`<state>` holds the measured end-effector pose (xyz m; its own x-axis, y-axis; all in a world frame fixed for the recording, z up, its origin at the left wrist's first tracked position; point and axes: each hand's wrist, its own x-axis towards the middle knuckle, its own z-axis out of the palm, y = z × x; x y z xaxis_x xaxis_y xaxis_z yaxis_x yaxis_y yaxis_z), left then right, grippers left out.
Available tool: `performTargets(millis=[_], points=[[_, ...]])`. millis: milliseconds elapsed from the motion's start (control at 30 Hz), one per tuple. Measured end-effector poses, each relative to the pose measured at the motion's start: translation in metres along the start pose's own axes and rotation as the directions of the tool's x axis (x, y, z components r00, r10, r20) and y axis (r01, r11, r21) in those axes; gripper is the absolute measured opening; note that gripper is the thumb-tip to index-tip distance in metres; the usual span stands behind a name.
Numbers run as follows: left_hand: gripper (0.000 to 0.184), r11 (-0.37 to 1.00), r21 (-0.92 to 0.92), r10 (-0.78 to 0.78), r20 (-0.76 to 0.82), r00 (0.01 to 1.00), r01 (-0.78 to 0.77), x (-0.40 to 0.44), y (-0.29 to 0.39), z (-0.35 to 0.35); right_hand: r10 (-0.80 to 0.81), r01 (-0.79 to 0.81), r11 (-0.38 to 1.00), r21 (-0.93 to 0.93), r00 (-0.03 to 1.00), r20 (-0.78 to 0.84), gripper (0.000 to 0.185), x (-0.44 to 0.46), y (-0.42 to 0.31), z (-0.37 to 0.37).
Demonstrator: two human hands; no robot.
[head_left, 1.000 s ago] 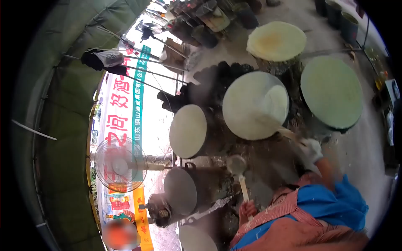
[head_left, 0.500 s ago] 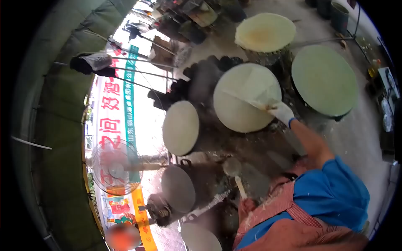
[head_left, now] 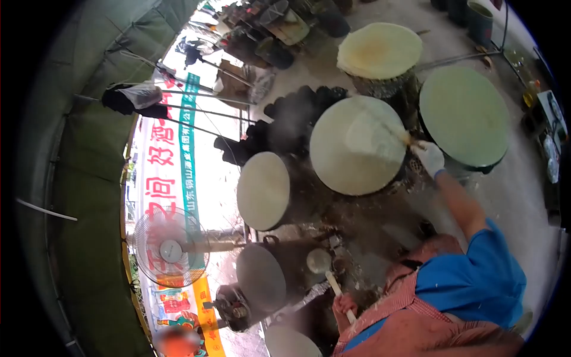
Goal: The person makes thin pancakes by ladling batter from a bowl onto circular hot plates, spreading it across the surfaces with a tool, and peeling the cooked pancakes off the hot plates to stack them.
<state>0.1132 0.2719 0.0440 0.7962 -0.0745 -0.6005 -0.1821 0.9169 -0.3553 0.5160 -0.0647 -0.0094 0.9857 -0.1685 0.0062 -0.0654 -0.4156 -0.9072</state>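
Note:
My right hand (head_left: 428, 157), in a white glove, is closed at the right rim of a large round griddle (head_left: 354, 146) coated with a pale layer. A small tan piece (head_left: 407, 138) sticks out from its fingertips over the rim; its kind is too blurred to tell. A faint streak runs from it across the pale layer. My left hand (head_left: 344, 306), bare, is wrapped around the light handle of a ladle (head_left: 319, 260). The ladle's round bowl is near a grey round griddle (head_left: 260, 276). My blue sleeve and checked apron fill the lower right.
Other round pale-topped griddles stand around: one at left (head_left: 263, 190), one at right (head_left: 464, 116), one at bottom (head_left: 291, 342). A stack of pale sheets (head_left: 380, 50) stands at the top. Black lumps (head_left: 303, 101) lie beside the main griddle. A fan (head_left: 171, 250) stands before a banner (head_left: 160, 178).
My right hand has moved right, from over the griddle to its rim; the diagonal fold-like line there is gone. The ladle has shifted down and left. The whole view has moved slightly.

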Motion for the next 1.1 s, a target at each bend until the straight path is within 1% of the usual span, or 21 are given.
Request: performTargets(millis=[67,100,233,267,333,400,467,533,600,633,667,733,800,867,900,933,967,1000,1033,1067,1100], points=[[0.026,0.996,0.07,-0.065,0.032,0.997,0.063,0.007,0.022,-0.014,-0.172,0.115,0.913,-0.391,0.978,-0.114,0.026,0.045,0.009,0.017],[0.026,0.994,0.083,-0.076,0.041,0.996,0.072,0.011,0.022,-0.013,-0.206,0.179,0.823,-0.538,0.978,0.011,0.025,0.051,0.014,0.027],[0.028,0.969,0.123,-0.228,0.103,0.968,0.215,0.043,0.029,0.0,-0.555,0.634,0.479,-0.607,0.755,0.35,0.019,0.026,0.01,0.015],[0.028,0.961,0.117,-0.266,0.116,0.957,0.252,0.055,0.029,0.008,-0.514,0.645,0.48,-0.595,0.756,0.406,0.019,0.027,0.005,-0.007],[0.029,0.953,0.103,-0.295,0.116,0.948,0.284,0.081,0.025,0.028,-0.457,0.461,0.697,-0.549,0.876,0.155,0.019,0.034,0.026,-0.023],[0.03,0.937,0.121,-0.337,0.082,0.938,0.326,0.114,0.018,0.056,-0.299,0.249,0.736,-0.63,0.954,0.028,0.02,0.027,0.058,-0.008],[0.033,0.905,0.189,-0.401,0.083,0.913,0.38,0.154,0.016,0.079,-0.396,0.447,0.582,-0.679,0.885,0.244,0.022,-0.006,0.037,-0.016],[0.035,0.862,0.29,-0.452,0.07,0.89,0.415,0.188,0.0,0.107,-0.414,0.45,0.602,-0.659,0.882,0.224,0.024,-0.017,0.023,-0.038],[0.032,0.691,0.713,-0.181,0.008,0.983,0.121,0.222,-0.016,0.121,-0.436,0.371,0.77,-0.519,0.9,-0.004,0.023,-0.007,0.078,-0.039],[0.02,0.683,0.727,-0.137,0.031,0.99,0.072,0.23,-0.038,0.135,-0.349,0.29,0.726,-0.623,0.937,0.03,0.023,-0.016,0.08,-0.042],[0.02,0.505,0.856,0.048,0.099,0.994,-0.109,0.234,-0.063,0.143,-0.262,0.211,0.654,-0.726,0.964,0.044,0.024,-0.028,0.075,-0.045],[0.029,0.326,0.926,0.198,0.131,0.971,-0.191,0.26,-0.092,0.139,-0.073,0.216,0.498,-0.84,0.976,0.207,0.026,-0.07,0.052,-0.028],[0.019,0.302,0.932,0.231,0.133,0.964,-0.201,0.293,-0.11,0.118,-0.298,0.386,0.69,-0.612,0.922,0.246,0.026,-0.105,0.043,0.008],[0.022,0.6,0.786,0.021,-0.199,0.98,0.147,0.298,-0.106,0.113,-0.317,0.362,0.857,-0.367,0.931,0.178,0.024,-0.124,0.019,0.03],[0.035,0.65,0.689,-0.339,-0.116,0.934,0.321,0.301,-0.076,0.094,-0.329,0.377,0.856,-0.355,0.925,0.19,0.024,-0.127,0.006,0.027],[0.047,0.632,0.587,-0.636,0.02,0.772,0.506,0.265,-0.057,0.103,-0.337,0.389,0.856,-0.341,0.919,0.202,0.025,-0.134,0.002,0.018],[0.058,0.371,0.925,-0.351,0.057,0.935,0.082,0.215,-0.044,0.098,-0.366,0.44,0.789,-0.428,0.897,0.247,0.027,-0.14,0.008,0.006],[0.05,0.546,0.816,-0.281,-0.039,0.959,0.193,0.181,-0.028,0.08,-0.399,0.497,0.714,-0.494,0.868,0.297,0.029,-0.141,0.01,0.0],[0.039,0.539,0.837,-0.068,-0.072,0.995,0.097,0.151,-0.046,0.094,-0.57,0.628,0.669,-0.399,0.777,0.267,0.035,-0.143,0.005,-0.003],[0.029,0.496,0.868,0.149,-0.101,0.984,0.014,0.12,-0.063,0.109,-0.554,0.598,0.671,-0.439,0.797,0.239,0.036,-0.152,-0.004,0.003],[0.024,0.611,0.788,0.061,-0.136,0.989,0.071,0.12,-0.048,0.099,-0.545,0.582,0.665,-0.469,0.807,0.23,0.038,-0.158,-0.016,0.013]])
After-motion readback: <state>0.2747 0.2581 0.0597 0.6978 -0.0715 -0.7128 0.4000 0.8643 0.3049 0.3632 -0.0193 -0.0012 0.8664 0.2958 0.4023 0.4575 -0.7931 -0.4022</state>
